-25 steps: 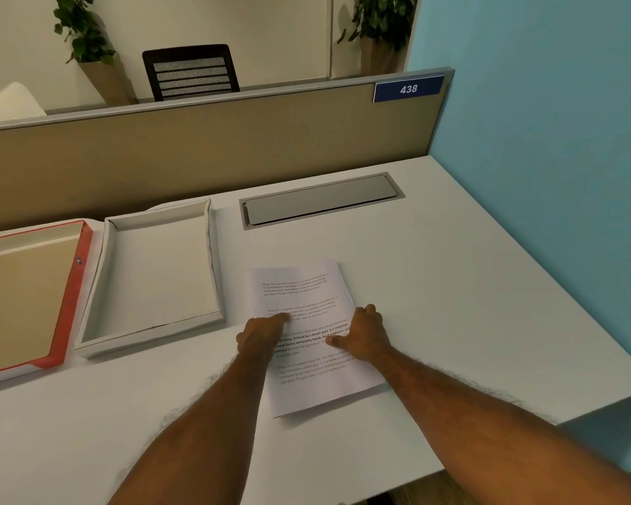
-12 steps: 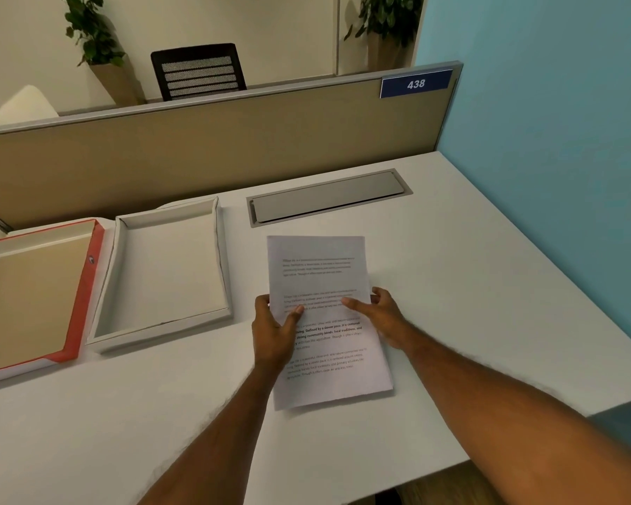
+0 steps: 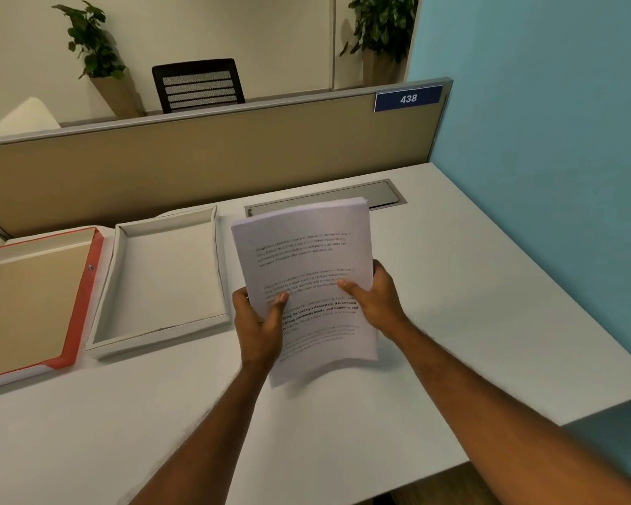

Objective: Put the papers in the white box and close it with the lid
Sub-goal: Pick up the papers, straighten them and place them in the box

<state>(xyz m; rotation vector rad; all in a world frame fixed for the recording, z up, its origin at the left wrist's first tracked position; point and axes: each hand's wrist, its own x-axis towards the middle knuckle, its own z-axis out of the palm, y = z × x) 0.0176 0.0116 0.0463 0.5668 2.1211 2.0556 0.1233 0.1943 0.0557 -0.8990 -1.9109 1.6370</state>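
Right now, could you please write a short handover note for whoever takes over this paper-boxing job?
Left hand and right hand: both grip the papers, raised off the desk, thumbs on the printed face.
White box: open and empty, left of the papers.
Lid, red-edged: lying inside-up on the desk, left of the box.
Done: papers picked up.
Left: lay the papers in the box, then fit the lid.
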